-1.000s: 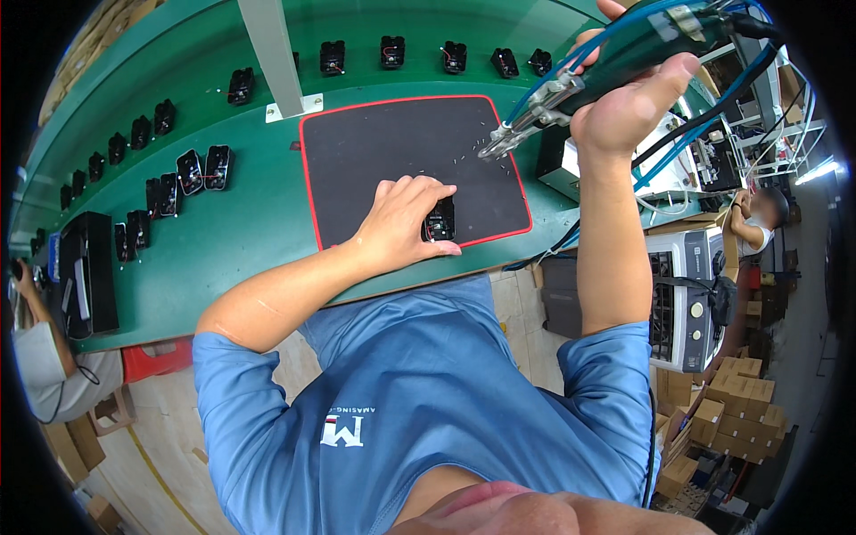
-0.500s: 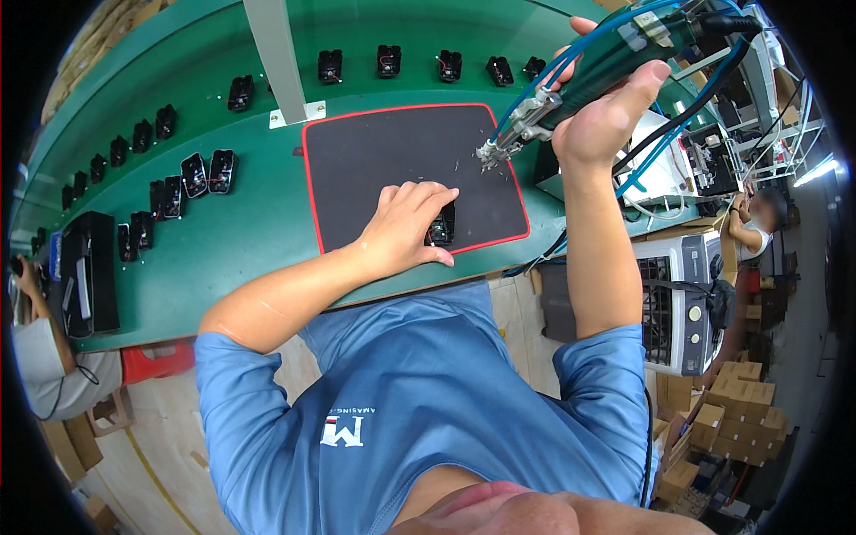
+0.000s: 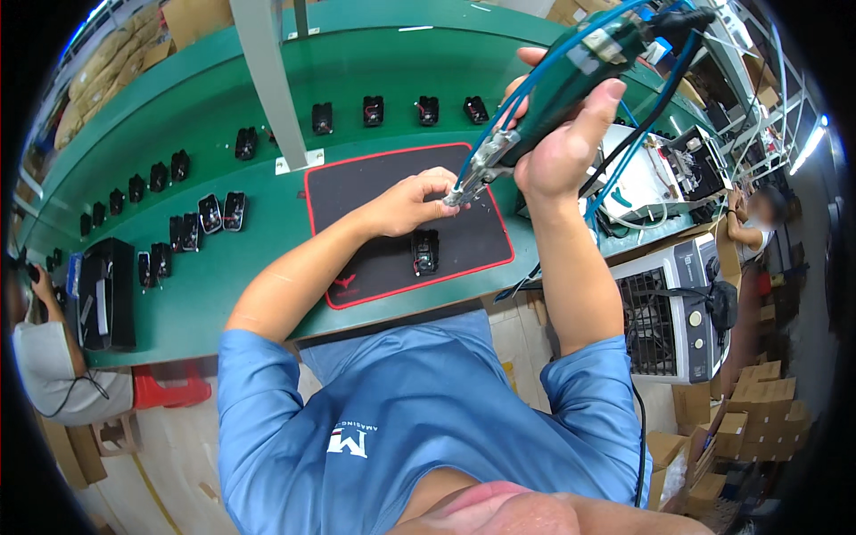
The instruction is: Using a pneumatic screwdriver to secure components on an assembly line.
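My right hand [image 3: 563,152] is wrapped round a dark green electric screwdriver [image 3: 571,85] with a metal nose and blue air hoses, tilted down to the left. At the tip of its nose, the fingers of my left hand [image 3: 415,203] are pinched together; what they hold, if anything, is too small to make out. Below that hand, a black plastic housing [image 3: 426,253] with a small circuit board and wires inside lies on the dark, red-edged mat [image 3: 374,267], touched by neither hand.
Several similar black housings [image 3: 234,211] stand in rows on the green bench [image 3: 205,294] to the left and along its back. A black bin [image 3: 109,294] is at the left end. A metal post [image 3: 270,85] rises behind the mat. A white air cooler [image 3: 687,308] stands right; co-workers sit at both sides.
My left hand has left the housing and moved up to the screwdriver's tip. My right hand has brought the screwdriver left and lower. The housing now lies uncovered.
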`<state>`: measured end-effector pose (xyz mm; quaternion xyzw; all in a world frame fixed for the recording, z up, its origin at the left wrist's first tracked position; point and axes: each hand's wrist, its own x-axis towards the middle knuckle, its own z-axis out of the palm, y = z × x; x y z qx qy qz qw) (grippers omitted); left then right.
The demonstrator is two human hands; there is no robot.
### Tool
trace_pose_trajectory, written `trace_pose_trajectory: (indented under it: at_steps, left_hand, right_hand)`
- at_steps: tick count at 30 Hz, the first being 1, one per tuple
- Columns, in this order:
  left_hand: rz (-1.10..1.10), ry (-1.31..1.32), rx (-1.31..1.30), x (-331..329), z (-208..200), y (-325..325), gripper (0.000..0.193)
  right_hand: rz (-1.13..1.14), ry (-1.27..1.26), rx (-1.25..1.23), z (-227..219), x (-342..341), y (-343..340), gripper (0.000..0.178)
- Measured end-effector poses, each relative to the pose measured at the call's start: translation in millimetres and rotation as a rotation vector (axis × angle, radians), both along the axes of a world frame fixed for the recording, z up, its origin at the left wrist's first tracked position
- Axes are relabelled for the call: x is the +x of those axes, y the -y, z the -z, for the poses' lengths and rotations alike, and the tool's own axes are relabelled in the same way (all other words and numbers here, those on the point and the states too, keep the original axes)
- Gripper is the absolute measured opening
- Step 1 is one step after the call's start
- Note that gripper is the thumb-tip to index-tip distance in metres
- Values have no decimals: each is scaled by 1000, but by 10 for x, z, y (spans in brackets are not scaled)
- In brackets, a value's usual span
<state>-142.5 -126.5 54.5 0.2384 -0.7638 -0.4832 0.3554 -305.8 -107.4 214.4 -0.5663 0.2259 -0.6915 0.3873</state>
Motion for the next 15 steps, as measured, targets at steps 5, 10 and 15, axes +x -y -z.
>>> trace_pose_trajectory:
  at_steps: [5,10,15]
  left_hand:
    - [9,3,8,-90,28,37,15]
    - [-56,81,-174,-193,183,210,16]
    - [-280,307,-315,-372,126,134,41]
  right_hand:
    - [-28,-15,19,11,-76,48,84]
    - [-9,-37,-11,85,-119,143,84]
    - [31,-64,-41,266,-192,256,80]
